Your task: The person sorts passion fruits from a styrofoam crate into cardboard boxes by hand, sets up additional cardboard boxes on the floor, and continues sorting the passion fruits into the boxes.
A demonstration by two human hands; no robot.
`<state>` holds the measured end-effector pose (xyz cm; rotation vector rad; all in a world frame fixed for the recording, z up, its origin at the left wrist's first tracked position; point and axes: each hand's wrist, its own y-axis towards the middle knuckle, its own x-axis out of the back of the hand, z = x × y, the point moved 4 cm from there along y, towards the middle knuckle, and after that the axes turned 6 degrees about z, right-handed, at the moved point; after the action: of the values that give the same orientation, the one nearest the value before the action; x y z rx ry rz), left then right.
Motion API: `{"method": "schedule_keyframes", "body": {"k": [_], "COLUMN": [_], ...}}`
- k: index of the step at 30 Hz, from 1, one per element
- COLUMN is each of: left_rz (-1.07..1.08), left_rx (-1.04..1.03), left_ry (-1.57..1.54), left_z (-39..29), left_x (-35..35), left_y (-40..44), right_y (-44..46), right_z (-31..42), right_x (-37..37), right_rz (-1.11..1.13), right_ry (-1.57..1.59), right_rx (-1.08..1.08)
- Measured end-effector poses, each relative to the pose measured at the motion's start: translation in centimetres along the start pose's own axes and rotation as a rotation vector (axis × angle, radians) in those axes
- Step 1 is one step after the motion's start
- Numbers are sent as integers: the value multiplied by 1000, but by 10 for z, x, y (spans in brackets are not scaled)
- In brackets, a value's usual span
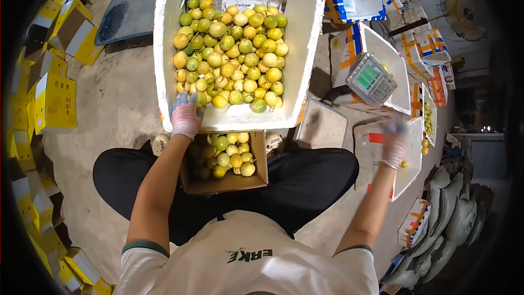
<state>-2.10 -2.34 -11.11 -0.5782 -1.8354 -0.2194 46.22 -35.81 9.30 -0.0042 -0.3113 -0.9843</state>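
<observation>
A large white foam box in front of me holds many round yellow-green fruits that look like passion fruit. My left hand, in a pink-and-grey glove, reaches over its near rim. Its fingers are stretched out at the nearest fruits, and I see nothing gripped in them. Between my legs stands an open cardboard box with more of these fruits inside. Out to the right, my gloved right hand is over another white foam box. Motion smears its fingers, so any hold is hidden.
A digital scale rests by a foam box on the right. Yellow-and-white cartons line the left side. A fan stands at the upper right, with filled sacks below. A grey lid lies on the floor.
</observation>
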Motion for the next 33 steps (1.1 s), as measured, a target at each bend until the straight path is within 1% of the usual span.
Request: {"method": "schedule_keyframes", "body": {"k": [1, 2, 3, 4, 5, 6, 7, 8, 9, 10, 12, 13, 14, 15, 16, 17, 18, 19, 20, 21, 22, 23, 24, 25, 27, 28, 33], "left_rz": [42, 85, 3, 5, -8, -22, -24, -39, -53, -59, -22, 17, -35, -31, -49, -67, -83, 69, 225, 590, 609, 626, 539, 529, 532, 527, 573], "left_rx": [21, 42, 0, -3, -9, -14, -14, -11, -2, -19, 17, 39, 20, 29, -74, -182, -147, -115, -80, 139, 159, 181, 274, 278, 345, 345, 335], "left_ry": [11, 23, 14, 21, -20, -61, -59, -52, -48, -66, -60, -51, -84, -96, -325, -551, -1124, -1297, -1462, -1738, -1754, -1770, -1825, -1828, -1896, -1900, -1820], "left_z": [0, 2, 2, 3, 4, 6, 7, 8, 10, 11, 13, 11, 6, 3, -3, -12, -23, -30, -40, -44, -41, -37, -32, -28, -22, -22, -25], "left_x": [-1, -2, -2, -3, -2, -2, -3, -5, -7, -6, -8, -7, -2, 2, 7, 9, -13, -24, -20, -19, -12, -8, -6, -5, -5, -6, -7], "left_y": [1, 2, 0, -1, -1, 1, 3, 4, 3, 3, 6, 5, 3, 2, 2, 2, 2, 2, 1, -5, -5, -3, -1, -1, 1, 1, -6], "right_y": [0, -29, -44, -45, -51, -60, -62, -61, -62, -65, -70, -74, -82, -91, -108, -117, -128, -138, -140, -143, -133, -113, -94, -83, -69, -67, -59], "right_z": [-5, 19, 11, -33, -78, -67, -80, -84, -86, -87, -86, -84, -88, -90, -66, -67, -65, -48, -46, -44, -38, -59, -48, -44, -77, -85, -116], "right_x": [-57, -145, -190, -225, -258, -288, -308, -324, -335, -342, -350, -353, -359, -364, -368, -375, -383, -390, -391, -393, -386, -377, -367, -359, -348, -349, -363], "right_rz": [328, 377, 487, 647, 737, 709, 707, 717, 729, 741, 623, 598, 723, 830, 866, 886, 876, 851, 880, 913, 840, 741, 633, 667, 740, 837, 819], "right_ry": [-284, 241, 29, -403, -517, -735, -870, -966, -1063, -1070, -1024, -906, -623, -336, -214, -231, -152, -89, -26, 39, -24, -209, -499, -877, -1326, -1362, -1414], "right_rx": [188, -243, -219, 8, -51, 15, 40, -61, -163, -159, -130, -80, -166, -252, -354, -248, -191, -110, -234, -359, -402, -197, 132, 196, -101, -140, -101]}}
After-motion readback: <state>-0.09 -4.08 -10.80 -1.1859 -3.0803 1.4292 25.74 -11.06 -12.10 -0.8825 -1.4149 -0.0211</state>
